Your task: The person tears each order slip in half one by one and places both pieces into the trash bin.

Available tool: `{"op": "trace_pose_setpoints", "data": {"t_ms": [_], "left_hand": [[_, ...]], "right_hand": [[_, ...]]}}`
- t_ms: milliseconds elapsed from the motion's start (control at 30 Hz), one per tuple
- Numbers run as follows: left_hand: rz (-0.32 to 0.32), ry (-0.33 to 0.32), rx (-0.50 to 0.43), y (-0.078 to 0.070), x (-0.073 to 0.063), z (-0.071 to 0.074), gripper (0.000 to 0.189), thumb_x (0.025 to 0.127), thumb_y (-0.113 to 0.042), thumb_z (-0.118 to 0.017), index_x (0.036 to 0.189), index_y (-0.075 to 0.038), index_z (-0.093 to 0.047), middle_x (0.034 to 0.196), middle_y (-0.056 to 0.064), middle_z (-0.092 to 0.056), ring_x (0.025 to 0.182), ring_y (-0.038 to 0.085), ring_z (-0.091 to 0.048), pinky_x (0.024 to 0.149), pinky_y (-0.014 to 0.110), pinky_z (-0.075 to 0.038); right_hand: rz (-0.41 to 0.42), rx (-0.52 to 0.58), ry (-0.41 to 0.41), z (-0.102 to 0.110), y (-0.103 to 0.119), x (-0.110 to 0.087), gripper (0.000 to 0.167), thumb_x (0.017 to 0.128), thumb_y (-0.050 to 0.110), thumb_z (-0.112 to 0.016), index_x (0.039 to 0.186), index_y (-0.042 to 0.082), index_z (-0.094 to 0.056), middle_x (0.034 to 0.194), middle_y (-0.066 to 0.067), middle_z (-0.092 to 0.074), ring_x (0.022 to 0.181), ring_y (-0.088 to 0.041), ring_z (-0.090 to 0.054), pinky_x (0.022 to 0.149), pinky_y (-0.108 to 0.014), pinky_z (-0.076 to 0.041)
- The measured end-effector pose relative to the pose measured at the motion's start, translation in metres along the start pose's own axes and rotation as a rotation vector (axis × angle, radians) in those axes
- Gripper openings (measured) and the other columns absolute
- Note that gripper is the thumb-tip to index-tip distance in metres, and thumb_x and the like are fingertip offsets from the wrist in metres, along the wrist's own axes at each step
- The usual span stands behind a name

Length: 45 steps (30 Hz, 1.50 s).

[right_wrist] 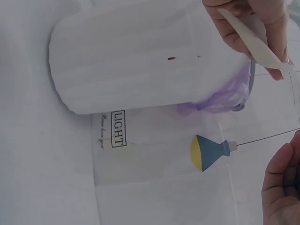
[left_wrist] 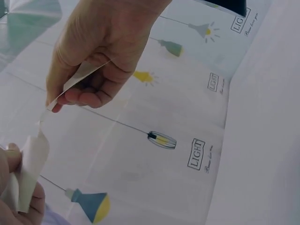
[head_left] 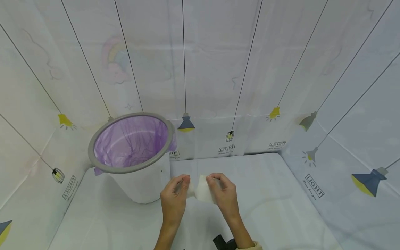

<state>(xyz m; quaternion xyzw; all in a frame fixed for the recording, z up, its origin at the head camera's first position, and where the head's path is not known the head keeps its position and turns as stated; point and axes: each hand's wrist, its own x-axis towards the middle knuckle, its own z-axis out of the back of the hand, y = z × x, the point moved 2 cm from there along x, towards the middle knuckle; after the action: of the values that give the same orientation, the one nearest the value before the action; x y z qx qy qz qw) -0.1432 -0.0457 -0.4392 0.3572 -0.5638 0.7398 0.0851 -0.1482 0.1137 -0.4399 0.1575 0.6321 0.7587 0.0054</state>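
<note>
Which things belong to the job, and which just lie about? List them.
In the job:
thin white paper sheet, pinched by left hand and right hand

Apparently just about:
round white bin with grey rim and purple plastic liner, untouched
lamp-printed white wall covering

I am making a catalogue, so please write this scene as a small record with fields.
left grip: pinches one end of the thin white sheet
right grip: pinches the other end
sheet condition: narrows between the grips; whether torn through, I cannot tell
bin: white, with grey rim and purple liner, at the person's left
surface: white tabletop
backdrop: pale wall covering with printed lamps
</note>
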Motion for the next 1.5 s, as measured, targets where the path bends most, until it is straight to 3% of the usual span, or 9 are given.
{"op": "trace_pose_setpoints", "data": {"t_ms": [300,700,933,1133,1500], "left_hand": [[-0.035,-0.016,0.008,0.002,0.001,-0.001,0.009,0.085,-0.006,-0.072,0.094,-0.008,-0.074,0.088,0.009,-0.075,0.085,0.014,-0.072,0.081,0.018,-0.056],[0.005,0.009,0.045,0.001,0.002,0.003,0.012,0.09,-0.016,-0.069,0.094,-0.006,-0.074,0.092,0.006,-0.076,0.09,0.02,-0.073,0.084,0.017,-0.055],[-0.035,-0.03,0.069,0.005,0.007,0.012,0.009,0.088,-0.009,-0.069,0.092,-0.002,-0.073,0.086,0.008,-0.074,0.086,0.026,-0.073,0.085,0.02,-0.056],[-0.009,-0.011,0.055,0.003,0.012,0.014,0.011,0.089,-0.014,-0.07,0.094,-0.004,-0.073,0.088,0.006,-0.074,0.09,0.022,-0.073,0.088,0.015,-0.053],[-0.007,0.01,0.065,-0.003,0.021,0.021,0.012,0.089,-0.014,-0.07,0.095,-0.005,-0.073,0.091,0.005,-0.075,0.094,0.021,-0.072,0.09,0.018,-0.053]], "right_hand": [[0.002,0.009,-0.006,0.0,0.0,0.0,0.013,0.09,0.029,-0.07,0.093,0.017,-0.071,0.097,-0.006,-0.071,0.075,-0.017,-0.062,0.058,-0.028,-0.054],[-0.002,-0.019,-0.005,0.002,0.024,-0.005,0.007,0.091,0.013,-0.068,0.094,0.007,-0.07,0.094,-0.014,-0.07,0.063,-0.008,-0.059,0.052,-0.025,-0.052],[-0.032,-0.04,-0.06,0.01,0.012,0.001,0.007,0.09,0.017,-0.069,0.094,0.012,-0.071,0.095,-0.009,-0.07,0.07,-0.011,-0.059,0.056,-0.025,-0.051],[-0.035,-0.042,-0.044,0.011,0.016,0.005,0.01,0.091,0.017,-0.069,0.096,0.01,-0.071,0.098,-0.01,-0.07,0.072,-0.013,-0.058,0.058,-0.026,-0.051],[0.044,-0.039,-0.024,0.009,0.008,0.019,0.014,0.091,0.027,-0.069,0.096,0.015,-0.072,0.097,-0.008,-0.071,0.07,-0.016,-0.06,0.056,-0.027,-0.053]]}}
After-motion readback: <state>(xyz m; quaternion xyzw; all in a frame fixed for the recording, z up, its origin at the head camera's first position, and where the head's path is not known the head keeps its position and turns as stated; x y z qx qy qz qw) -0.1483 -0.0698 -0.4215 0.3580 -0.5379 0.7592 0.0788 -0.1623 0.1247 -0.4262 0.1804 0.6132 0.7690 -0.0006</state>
